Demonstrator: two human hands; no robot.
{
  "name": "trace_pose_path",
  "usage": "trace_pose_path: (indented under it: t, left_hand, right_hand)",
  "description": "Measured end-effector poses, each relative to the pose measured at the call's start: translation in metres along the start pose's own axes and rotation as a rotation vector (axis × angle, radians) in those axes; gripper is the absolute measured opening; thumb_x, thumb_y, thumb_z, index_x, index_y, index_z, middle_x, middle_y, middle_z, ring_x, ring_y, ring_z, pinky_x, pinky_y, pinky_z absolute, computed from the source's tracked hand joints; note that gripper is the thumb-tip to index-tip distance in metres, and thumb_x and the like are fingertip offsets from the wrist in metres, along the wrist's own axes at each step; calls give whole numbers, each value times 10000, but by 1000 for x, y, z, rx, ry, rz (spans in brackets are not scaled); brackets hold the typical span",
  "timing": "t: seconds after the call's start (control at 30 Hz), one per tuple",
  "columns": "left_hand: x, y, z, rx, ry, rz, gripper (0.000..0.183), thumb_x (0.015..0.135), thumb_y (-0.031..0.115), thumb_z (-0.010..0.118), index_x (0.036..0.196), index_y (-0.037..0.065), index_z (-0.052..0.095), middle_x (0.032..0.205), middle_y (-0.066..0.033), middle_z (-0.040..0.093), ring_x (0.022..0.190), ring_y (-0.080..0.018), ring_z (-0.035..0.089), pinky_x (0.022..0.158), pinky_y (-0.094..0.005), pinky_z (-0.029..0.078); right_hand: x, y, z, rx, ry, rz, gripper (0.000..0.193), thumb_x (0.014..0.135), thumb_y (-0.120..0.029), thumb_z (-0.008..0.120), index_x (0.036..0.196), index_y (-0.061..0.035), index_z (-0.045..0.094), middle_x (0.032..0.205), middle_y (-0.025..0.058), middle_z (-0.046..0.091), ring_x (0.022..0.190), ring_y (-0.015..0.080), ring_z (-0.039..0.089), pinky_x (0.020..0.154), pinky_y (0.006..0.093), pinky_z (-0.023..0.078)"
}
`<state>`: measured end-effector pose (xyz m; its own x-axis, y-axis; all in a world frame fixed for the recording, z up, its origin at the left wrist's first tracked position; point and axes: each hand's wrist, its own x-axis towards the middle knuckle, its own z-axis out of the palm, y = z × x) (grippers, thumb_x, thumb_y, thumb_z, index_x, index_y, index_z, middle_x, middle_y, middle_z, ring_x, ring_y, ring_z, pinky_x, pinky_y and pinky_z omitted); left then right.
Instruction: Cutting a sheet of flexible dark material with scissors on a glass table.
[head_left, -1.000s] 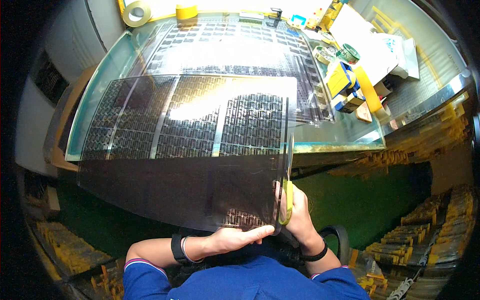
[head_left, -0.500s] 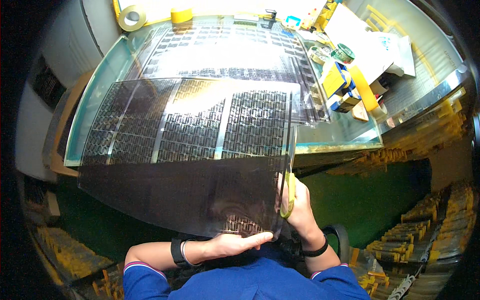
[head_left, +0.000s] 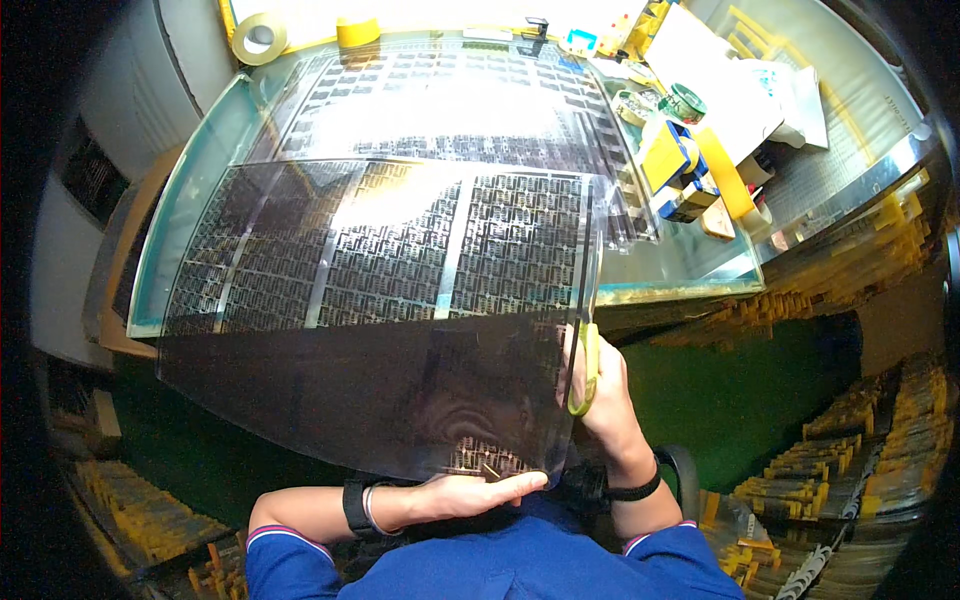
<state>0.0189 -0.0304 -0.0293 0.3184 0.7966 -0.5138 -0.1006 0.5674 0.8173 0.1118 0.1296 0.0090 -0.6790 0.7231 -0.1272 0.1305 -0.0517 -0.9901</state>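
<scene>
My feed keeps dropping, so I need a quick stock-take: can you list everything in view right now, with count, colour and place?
Film sheet: one, dark see-through with printed pattern rows, half on the table, near edge hanging toward the person.
Scissors: one, yellow-green handles, at the sheet's right edge.
Light table: one, glass top with greenish rim, glowing, more patterned film lying on it.
Tape rolls: two, one tan and one yellow, far left edge of the table.
Tape dispenser: one, blue and yellow, right side of the table.
Green tape roll: one, far right.
Stacked yellow parts: many, low on the right.
Left hand: flat under the sheet's near edge; black wristband.
Right hand: grips the scissors.
</scene>
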Motion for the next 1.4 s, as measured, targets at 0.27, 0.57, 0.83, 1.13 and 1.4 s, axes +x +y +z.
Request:
trace_pose_path:
  t: [0.27, 0.57, 0.83, 1.13, 1.4]
  left_hand:
    - [-4, 1, -3, 105, -87, -56, 558, 849, 521, 396, 957, 10, 593, 819, -71, 587, 778, -149, 524, 745, -257, 421]
    - [-8, 5, -2, 107, -164, -121, 586, 856, 531, 364, 1065, 16, 550, 961, -47, 570, 869, -141, 495, 812, -251, 391]
    - [-11, 5, -1, 122, -187, -69, 583, 855, 535, 365, 1034, 19, 567, 844, -38, 554, 783, -138, 479, 765, -253, 403]
    - [-5, -4, 9, -34, -82, 47, 414, 871, 395, 459, 776, 23, 614, 681, 0, 562, 635, -94, 501, 600, -239, 417]
    - [-32, 6, -8, 60, 175, 99, 278, 817, 283, 583, 761, 15, 634, 662, -20, 609, 589, -90, 561, 561, -226, 462]
  right_hand:
    - [11, -11, 0, -33, 7, -36, 175, 876, -222, 466, 824, -57, 488, 625, -25, 438, 515, 57, 442, 452, 203, 382]
    - [18, -12, 1, -65, 31, -79, 223, 884, -260, 451, 771, -68, 464, 620, -21, 424, 520, 61, 426, 457, 205, 376]
    - [19, -9, -5, -155, 70, -209, 126, 842, -126, 480, 848, -3, 508, 620, 14, 459, 522, 91, 443, 453, 250, 372]
    - [28, -24, -16, -207, 98, -390, 237, 881, -283, 460, 770, -74, 458, 604, -24, 414, 499, 62, 427, 444, 203, 371]
    - [15, -47, -10, 69, 147, -97, 229, 870, -261, 487, 787, -48, 494, 543, -15, 429, 419, 56, 417, 372, 194, 347]
